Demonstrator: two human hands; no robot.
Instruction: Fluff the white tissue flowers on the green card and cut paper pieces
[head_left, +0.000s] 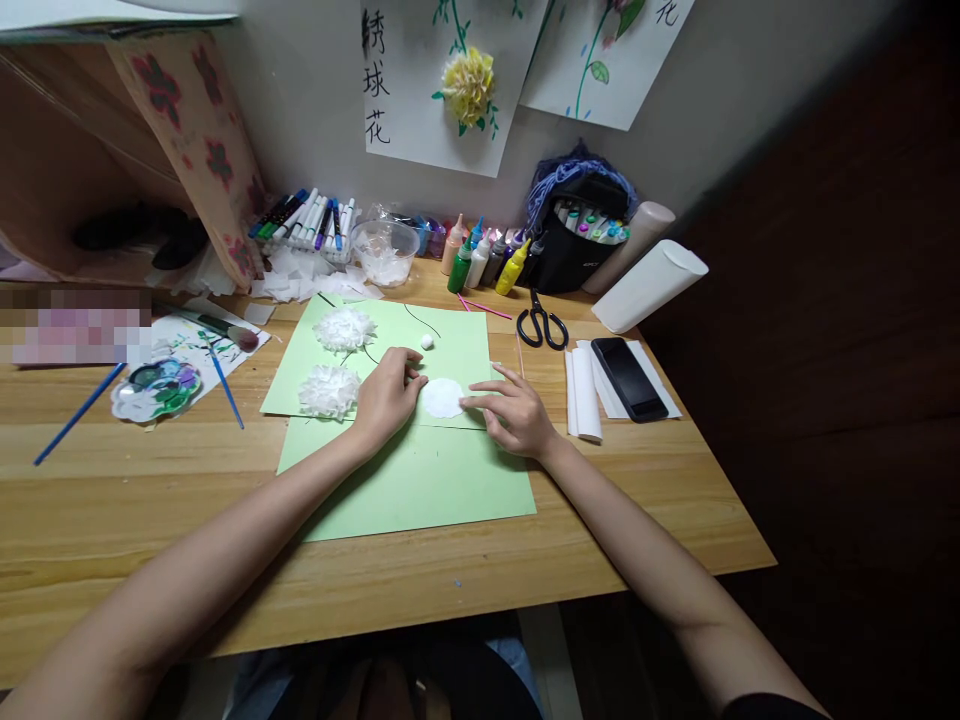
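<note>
A flat round white paper disc (442, 397) lies on a light green sheet (450, 345). My left hand (386, 392) rests at the disc's left edge with its fingers curled, the fingertips touching the paper. At the disc's right edge my right hand (514, 410) lies with fingers stretched out, the fingertips pressing on it. Two fluffy white paper flowers (344, 328) (328, 390) sit on the green sheet to the left of my left hand. A small white ball (427, 341) lies just beyond the disc. A second green sheet (420, 480) lies under my forearms.
Black scissors (541, 324), a black phone (628, 378) on folded white paper, a white roll (649, 286), paint bottles (484, 262) and a marker case (576, 245) stand right and back. A palette (156, 388), blue brushes (222, 373) and a plastic bowl (384, 250) are left.
</note>
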